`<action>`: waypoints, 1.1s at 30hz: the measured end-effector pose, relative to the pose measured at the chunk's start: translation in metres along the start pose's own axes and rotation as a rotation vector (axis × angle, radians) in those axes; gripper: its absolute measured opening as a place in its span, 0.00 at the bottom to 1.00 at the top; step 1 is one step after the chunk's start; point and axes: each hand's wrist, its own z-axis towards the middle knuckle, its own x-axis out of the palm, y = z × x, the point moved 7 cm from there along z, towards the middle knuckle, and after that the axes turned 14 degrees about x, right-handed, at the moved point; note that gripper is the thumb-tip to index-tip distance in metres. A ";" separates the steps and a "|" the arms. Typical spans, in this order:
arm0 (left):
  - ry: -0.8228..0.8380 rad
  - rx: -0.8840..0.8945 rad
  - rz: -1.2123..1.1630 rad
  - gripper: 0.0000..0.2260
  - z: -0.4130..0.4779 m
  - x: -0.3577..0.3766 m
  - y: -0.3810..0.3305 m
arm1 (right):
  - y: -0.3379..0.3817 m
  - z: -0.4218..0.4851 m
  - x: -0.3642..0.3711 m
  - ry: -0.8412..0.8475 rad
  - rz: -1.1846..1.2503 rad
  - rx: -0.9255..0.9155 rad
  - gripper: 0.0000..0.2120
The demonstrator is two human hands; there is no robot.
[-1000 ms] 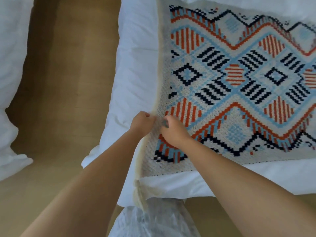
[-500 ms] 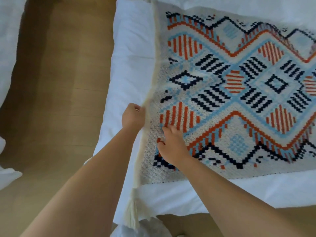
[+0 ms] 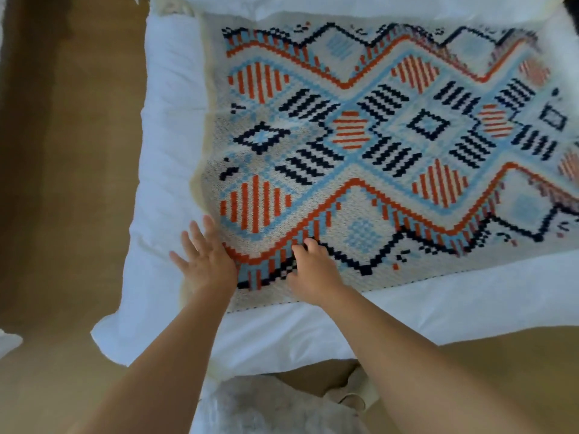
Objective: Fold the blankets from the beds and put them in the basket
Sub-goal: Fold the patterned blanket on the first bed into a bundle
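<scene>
Nearest, at the bottom edge, lies a pale fuzzy cloth (image 3: 275, 408), cut off by the frame and too blurred to say what it is. Both bare forearms reach up from there over the foot of the bed (image 3: 169, 151), which is covered in white bedding.

The left hand (image 3: 205, 264) lies flat with its fingers spread apart, over the blanket's left edge near the closest corner. The right hand (image 3: 313, 270) rests just beside it on the blanket (image 3: 376, 170), fingers curled with the tips against the knit. Whether they pinch any cloth cannot be told, since the hand hides them.

The blanket is spread flat on the bed, cream with orange, light blue and dark navy diamonds and zigzags. Its far right part is smeared and runs out of view.

Brown wooden floor (image 3: 69, 183) lies left of the bed, with a scrap of white bedding (image 3: 7, 343) cut off at the left edge.
</scene>
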 end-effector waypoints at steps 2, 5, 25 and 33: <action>0.017 0.020 0.105 0.35 0.000 -0.007 -0.037 | -0.037 -0.003 -0.019 -0.043 0.009 0.000 0.26; 0.060 0.057 0.051 0.32 -0.015 -0.005 -0.105 | -0.098 -0.012 -0.039 -0.085 -0.036 -0.038 0.25; 0.278 0.671 -0.083 0.20 -0.063 0.050 -0.571 | -0.463 0.034 -0.179 -0.141 0.370 0.279 0.19; 0.282 0.806 0.061 0.14 -0.023 0.047 -0.697 | -0.595 0.068 -0.224 -0.212 0.492 0.485 0.18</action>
